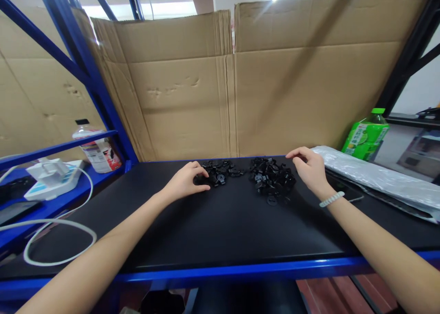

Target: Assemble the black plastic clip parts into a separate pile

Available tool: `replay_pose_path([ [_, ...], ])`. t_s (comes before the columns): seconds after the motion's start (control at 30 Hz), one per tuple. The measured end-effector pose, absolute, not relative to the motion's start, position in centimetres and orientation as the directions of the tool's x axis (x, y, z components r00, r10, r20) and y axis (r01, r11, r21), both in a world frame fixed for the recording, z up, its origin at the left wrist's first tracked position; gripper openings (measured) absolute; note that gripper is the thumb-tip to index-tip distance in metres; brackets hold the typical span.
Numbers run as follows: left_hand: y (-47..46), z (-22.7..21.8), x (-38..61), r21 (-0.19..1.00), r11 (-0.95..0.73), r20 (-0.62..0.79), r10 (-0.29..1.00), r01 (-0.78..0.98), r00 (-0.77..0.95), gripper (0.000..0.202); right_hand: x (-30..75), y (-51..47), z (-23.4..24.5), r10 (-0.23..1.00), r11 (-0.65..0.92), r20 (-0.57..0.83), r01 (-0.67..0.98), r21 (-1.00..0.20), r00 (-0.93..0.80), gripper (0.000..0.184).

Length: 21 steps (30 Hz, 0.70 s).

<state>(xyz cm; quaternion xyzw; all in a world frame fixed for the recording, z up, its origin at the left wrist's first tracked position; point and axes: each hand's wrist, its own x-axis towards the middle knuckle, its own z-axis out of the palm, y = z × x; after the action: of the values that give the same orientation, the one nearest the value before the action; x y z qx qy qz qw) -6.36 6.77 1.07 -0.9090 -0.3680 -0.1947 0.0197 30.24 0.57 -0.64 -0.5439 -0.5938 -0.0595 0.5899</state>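
Note:
Two heaps of small black plastic parts lie on the black table mat (220, 231). My left hand (189, 180) is at the left edge of the left heap (222, 169), its thumb and fingers apart and curved around the near parts. Above and beside the right heap (273, 176) hovers my right hand (309, 167), fingers bent, thumb apart from them, with nothing visible in it. A pale beaded bracelet (332, 199) circles the right wrist. One flat round black part (272, 200) lies in front of the right heap.
Cardboard sheets (292, 89) stand behind the mat. To the right are a plastic-wrapped package (378, 181), a dark phone-like slab (347, 192) and a green bottle (366, 135). On the left are a white power strip (55, 181), a looping white cable (92, 234) and a labelled bottle (99, 151).

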Motion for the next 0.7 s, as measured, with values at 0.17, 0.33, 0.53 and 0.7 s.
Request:
replay_pose_path([
  [0.17, 5.9, 1.8, -6.5, 0.106, -0.707, 0.26, 0.698, 0.699, 0.667, 0.017, 30.0, 0.3, -0.5, 0.575, 0.408, 0.765, 0.709, -0.576, 0.29, 0.021],
  [0.33, 5.1, 1.4, -5.7, 0.115, -0.699, 0.257, 0.707, 0.705, 0.659, 0.022, 29.4, 0.0, -0.4, 0.582, 0.425, 0.764, 0.696, -0.579, 0.28, 0.02],
  [0.53, 5.3, 1.5, -6.1, 0.272, -0.714, 0.242, 0.699, 0.645, 0.672, 0.021, 28.7, -0.3, -0.4, 0.59, 0.469, 0.769, 0.67, -0.575, 0.246, 0.02],
  [0.7, 4.5, 2.7, -6.4, 0.471, -0.748, 0.265, 0.625, 0.467, 0.734, 0.024, 26.8, -1.6, -0.1, 0.56, 0.548, 0.791, 0.605, -0.577, 0.247, 0.018],
])
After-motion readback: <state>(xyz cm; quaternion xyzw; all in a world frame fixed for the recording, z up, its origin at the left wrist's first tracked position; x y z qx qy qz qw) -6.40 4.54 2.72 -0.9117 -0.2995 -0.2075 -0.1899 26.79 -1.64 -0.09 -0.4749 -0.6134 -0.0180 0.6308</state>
